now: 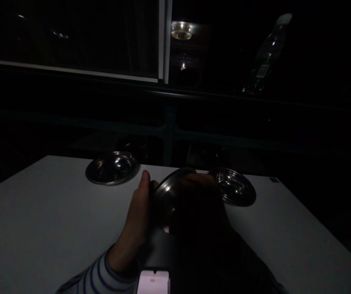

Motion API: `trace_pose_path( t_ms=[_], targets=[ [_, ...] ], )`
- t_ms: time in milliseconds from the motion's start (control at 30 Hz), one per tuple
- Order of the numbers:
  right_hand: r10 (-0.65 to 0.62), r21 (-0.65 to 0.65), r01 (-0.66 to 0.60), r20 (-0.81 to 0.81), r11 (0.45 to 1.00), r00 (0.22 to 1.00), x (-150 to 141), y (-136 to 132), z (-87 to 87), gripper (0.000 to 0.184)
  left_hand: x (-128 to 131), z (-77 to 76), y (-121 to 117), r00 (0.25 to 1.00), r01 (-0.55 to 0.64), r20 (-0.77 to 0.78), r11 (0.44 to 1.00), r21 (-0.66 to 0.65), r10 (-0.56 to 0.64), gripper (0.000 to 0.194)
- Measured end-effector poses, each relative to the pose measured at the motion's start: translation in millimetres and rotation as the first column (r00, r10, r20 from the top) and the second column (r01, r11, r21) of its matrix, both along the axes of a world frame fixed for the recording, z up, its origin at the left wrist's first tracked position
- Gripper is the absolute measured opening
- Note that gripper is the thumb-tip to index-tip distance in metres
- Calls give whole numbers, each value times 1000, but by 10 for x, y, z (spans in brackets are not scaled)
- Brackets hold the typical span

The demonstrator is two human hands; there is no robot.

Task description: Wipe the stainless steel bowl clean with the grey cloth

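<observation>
The scene is very dark. My left hand (137,220), in a striped sleeve, grips the left rim of a steel plate (166,196) held tilted above a pale table (41,216). My right hand (198,181) is a dark shape over the plate's right side; only fingertips at the top rim show, and they seem to lie on the plate. A second steel plate (111,167) lies flat at the table's far edge on the left. A third steel plate (236,187) lies flat just right of the held one.
A lit phone screen (154,281) shows at the bottom edge near my wrist. Beyond the table is a dark ledge with a white window frame (163,41), a plastic bottle (267,57) at the right and a shiny round object (181,30).
</observation>
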State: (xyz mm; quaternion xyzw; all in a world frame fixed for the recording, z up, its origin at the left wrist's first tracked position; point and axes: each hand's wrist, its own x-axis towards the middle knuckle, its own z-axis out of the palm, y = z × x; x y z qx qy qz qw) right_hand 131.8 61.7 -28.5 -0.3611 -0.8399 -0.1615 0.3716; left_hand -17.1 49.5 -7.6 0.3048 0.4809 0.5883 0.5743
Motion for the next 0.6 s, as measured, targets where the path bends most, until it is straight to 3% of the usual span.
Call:
trace_pose_path(
  t_ms=[133, 300, 433, 533, 600],
  targets=[
    [-43, 19, 46, -116, 999, 992, 98, -4, 148, 28, -87, -35, 44, 998, -1, 66, 1000, -16, 2, 47],
    [-130, -76, 115, -238, 990, 962, 158, 47, 143, 25, -107, 71, 51, 970, -41, 233, 994, -99, 64, 21],
    [-67, 21, 72, -201, 997, 977, 94, 28, 33, 24, -67, 120, 60, 955, -48, 283, 988, -149, 89, 18],
    [26, -46, -36, -196, 998, 980, 18, -13, -57, 23, -70, 130, 73, 939, -150, 290, 978, -145, 187, 17],
    [30, -63, -43, -193, 997, 981, 9, -17, -61, 25, -85, 135, 78, 941, -170, 265, 971, -171, 211, 20]
  ],
)
